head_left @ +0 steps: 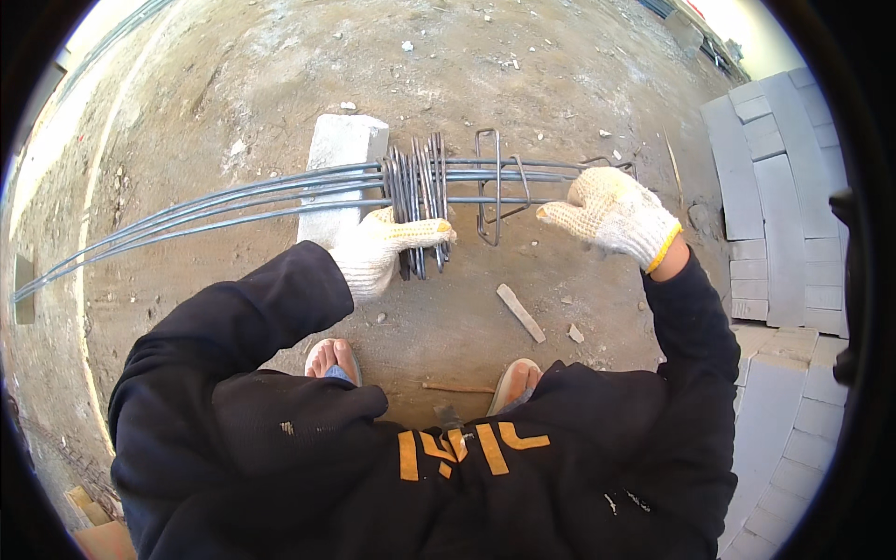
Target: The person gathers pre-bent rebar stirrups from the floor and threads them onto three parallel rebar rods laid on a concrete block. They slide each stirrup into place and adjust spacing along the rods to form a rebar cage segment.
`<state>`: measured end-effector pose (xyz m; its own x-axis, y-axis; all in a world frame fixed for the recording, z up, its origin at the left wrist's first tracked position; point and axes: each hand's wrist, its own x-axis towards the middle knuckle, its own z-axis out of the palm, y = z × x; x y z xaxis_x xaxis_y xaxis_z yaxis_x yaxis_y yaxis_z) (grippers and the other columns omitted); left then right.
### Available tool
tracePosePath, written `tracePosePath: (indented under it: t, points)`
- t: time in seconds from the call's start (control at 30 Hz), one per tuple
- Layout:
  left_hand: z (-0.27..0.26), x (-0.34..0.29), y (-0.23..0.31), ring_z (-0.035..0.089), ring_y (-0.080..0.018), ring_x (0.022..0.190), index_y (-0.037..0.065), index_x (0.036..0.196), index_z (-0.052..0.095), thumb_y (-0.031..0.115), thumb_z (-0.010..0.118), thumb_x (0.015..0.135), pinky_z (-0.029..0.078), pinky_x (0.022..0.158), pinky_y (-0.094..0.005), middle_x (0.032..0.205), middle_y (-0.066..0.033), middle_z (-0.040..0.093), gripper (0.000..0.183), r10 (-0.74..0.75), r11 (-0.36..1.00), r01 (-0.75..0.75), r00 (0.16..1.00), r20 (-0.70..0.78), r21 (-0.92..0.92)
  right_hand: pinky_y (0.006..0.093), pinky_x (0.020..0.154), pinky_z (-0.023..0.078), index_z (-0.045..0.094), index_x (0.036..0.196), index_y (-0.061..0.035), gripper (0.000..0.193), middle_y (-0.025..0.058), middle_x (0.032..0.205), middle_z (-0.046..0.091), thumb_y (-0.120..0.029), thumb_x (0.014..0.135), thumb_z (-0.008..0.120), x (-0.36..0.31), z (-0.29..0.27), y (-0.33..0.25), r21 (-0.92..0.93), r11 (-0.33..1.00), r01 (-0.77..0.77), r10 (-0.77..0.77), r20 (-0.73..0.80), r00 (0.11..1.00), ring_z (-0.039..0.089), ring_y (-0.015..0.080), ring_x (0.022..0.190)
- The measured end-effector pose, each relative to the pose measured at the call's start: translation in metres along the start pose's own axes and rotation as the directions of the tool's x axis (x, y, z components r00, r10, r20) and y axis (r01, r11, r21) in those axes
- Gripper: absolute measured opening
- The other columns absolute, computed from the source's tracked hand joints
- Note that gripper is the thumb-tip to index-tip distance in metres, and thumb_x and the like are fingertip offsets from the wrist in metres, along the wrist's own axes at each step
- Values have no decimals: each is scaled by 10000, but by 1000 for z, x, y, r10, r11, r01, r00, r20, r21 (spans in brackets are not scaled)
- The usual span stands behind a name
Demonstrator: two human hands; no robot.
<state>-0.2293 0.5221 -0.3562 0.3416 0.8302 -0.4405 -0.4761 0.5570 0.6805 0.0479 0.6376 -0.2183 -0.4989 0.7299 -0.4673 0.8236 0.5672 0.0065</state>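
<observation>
Several long steel rebars run from the far left across a pale concrete block. Around them hangs a tight bunch of bent steel stirrups. My left hand, in a white knit glove, grips the near side of this bunch, one finger stretched across it. To the right, a separate stirrup stands apart around the bars. My right hand, gloved with a yellow cuff, is at the bars' right end. Its thumb points left and its fingers curl over; what they hold is hidden. Part of another stirrup shows behind it.
Grey blocks are stacked at the right, with more blocks nearer to me. A small block stands under the bars' left end. On the dirt ground lie a stone strip, a stick and rubble. My sandalled feet are below.
</observation>
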Motion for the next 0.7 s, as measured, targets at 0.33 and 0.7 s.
tracePosePath:
  t: [0.33, 0.7]
  points:
    - [-2, 3, -2, 669, -187, 1022, 42, 1276, 604, 93, 696, 926, 544, 900, -357, 1157, -85, 687, 366, -17, 997, 18, 1000, -9, 70, 403, 796, 519, 693, 1099, -48, 362, 204, 1009, 685, -374, 959, 621, 49, 149, -9, 471, 845, 254, -30, -433, 901, 664, 382, 915]
    - [7, 6, 0, 675, -188, 936, 53, 1159, 660, 148, 717, 916, 560, 801, -387, 1072, -73, 696, 268, 36, 998, -41, 993, -110, -40, 259, 521, 522, 544, 1307, 47, 485, 143, 912, 733, -257, 954, 677, 24, 67, -39, 971, 105, 217, 295, -239, 925, 708, 164, 658]
